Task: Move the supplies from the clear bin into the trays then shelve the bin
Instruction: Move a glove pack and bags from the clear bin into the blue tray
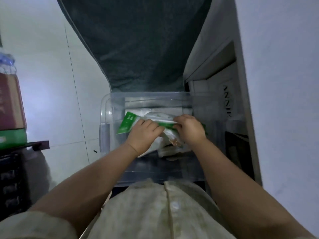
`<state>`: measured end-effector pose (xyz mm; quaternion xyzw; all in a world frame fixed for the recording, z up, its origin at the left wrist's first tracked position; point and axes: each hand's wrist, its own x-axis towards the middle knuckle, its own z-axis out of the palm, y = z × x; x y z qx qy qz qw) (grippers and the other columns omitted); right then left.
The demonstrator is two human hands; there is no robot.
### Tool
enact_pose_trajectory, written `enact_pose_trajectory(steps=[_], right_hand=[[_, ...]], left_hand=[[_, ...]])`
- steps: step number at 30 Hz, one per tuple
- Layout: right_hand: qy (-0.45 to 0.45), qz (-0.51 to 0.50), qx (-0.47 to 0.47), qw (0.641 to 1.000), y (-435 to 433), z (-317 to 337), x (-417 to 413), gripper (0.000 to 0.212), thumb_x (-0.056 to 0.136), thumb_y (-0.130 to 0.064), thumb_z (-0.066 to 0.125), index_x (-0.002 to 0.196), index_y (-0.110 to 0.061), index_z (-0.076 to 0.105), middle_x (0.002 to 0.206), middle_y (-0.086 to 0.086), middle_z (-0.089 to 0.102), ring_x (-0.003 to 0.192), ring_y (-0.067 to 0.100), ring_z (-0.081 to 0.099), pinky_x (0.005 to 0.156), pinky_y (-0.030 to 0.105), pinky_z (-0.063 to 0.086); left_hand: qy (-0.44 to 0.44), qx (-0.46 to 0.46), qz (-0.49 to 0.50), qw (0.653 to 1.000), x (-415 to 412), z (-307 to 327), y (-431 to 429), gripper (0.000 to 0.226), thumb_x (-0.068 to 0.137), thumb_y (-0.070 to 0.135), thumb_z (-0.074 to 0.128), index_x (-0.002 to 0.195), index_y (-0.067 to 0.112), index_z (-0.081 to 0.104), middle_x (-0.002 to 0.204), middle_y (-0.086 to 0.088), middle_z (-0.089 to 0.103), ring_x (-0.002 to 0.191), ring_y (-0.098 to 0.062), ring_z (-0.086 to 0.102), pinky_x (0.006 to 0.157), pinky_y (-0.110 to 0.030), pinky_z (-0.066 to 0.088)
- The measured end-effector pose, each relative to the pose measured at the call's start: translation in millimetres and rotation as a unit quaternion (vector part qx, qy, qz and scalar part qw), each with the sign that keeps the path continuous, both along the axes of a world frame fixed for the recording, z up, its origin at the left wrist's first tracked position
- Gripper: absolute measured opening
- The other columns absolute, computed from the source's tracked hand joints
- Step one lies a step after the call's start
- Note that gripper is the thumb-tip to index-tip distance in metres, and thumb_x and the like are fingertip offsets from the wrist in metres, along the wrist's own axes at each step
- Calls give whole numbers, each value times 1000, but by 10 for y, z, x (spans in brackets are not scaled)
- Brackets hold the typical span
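Sorting in progress inside a clear rectangular plastic bin, set just in front of the person and below a dark grey-green fabric panel. The left hand has its fingers curled over the green end of a green-and-white plastic packet, while the right hand pinches the packet's other end. Each grip is closed on the film; whether one packet or a bunch is held cannot be told. The packet is inside the bin, low between its walls, above a loose pile of pale plastic bags. No tray is in view, so the carry would end somewhere unseen.

Likely trouble:
- Slick film could slide out of a fingertip grip on the lift.
- The bags beneath could cling, ride up and spill over the rim onto the white tiled floor.
- A wide packet held at both ends could snag the bin wall.
- Dim light makes small leftovers easy to miss before the bin is shelved.
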<state>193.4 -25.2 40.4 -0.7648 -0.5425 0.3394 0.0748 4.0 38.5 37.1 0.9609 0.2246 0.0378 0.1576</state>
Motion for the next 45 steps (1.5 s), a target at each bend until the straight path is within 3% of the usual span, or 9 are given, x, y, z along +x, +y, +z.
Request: enact_pose_trajectory(steps=[7,9,12,15,22,26,34,38,45], right_hand=[[-58,-82,43,994,-228,1036,-134,20,85,-13,61,105,-17,61,98,11,67,90,33,60,69,39,49],[-70,-94,64,991,-350,1276,-247,21,85,-13,60,105,-17,63,98,11,68,89,32,61,69,39,50],[-79,-141,98,982,-574,1563,-436,20,86,-13,60,105,-17,65,99,10,70,91,31,62,71,41,51],[-82,-216,122,965,-863,1811,-598,19,88,-13,58,104,-17,67,100,10,71,94,31,62,75,41,50],[-63,-333,124,933,-1685,2467,-788,25,89,-32,58,113,-29,63,110,-4,69,98,16,61,82,35,50],[-100,-363,139,916,-2253,2867,-942,50,76,-44,71,123,-36,55,118,-9,64,104,13,56,87,39,50],[-294,-460,234,805,-3743,3550,-1239,33,87,-9,56,117,-23,60,107,2,66,101,27,53,81,41,46],[-335,-507,220,763,-4783,3729,-1601,32,85,-6,53,113,-18,61,104,6,66,98,28,53,78,42,48],[-388,-597,203,672,-6555,3802,-2440,34,83,-1,53,110,-14,67,103,7,69,97,27,56,81,44,49]], left_hand=[[-136,48,-30,989,22,768,65,11,73,12,78,82,12,72,91,-12,68,83,-31,57,65,-39,50],[-154,57,-40,986,38,985,35,6,78,19,72,79,14,72,100,-14,67,94,-30,51,75,-41,45],[-167,58,-88,980,51,1244,-43,22,85,25,57,78,12,72,115,-18,66,104,-35,58,86,-43,44],[-186,56,-150,969,61,1422,-171,25,86,23,53,83,9,73,113,-18,68,103,-38,63,89,-47,48],[-253,22,-263,931,293,1908,-601,17,82,15,61,95,10,71,93,-8,70,78,-29,64,68,-36,48],[-296,19,-313,902,500,2365,-1015,13,85,14,61,91,11,72,89,-6,70,75,-28,65,65,-38,50],[-356,2,-417,836,774,3254,-2496,9,84,8,67,93,8,69,84,-8,69,68,-30,60,59,-41,47],[-366,-23,-463,807,678,3422,-3612,24,81,9,71,102,5,60,83,-11,67,69,-33,60,61,-40,48],[-378,-40,-539,752,254,3487,-5597,23,85,15,69,105,3,65,92,-12,68,78,-33,63,66,-42,48]])
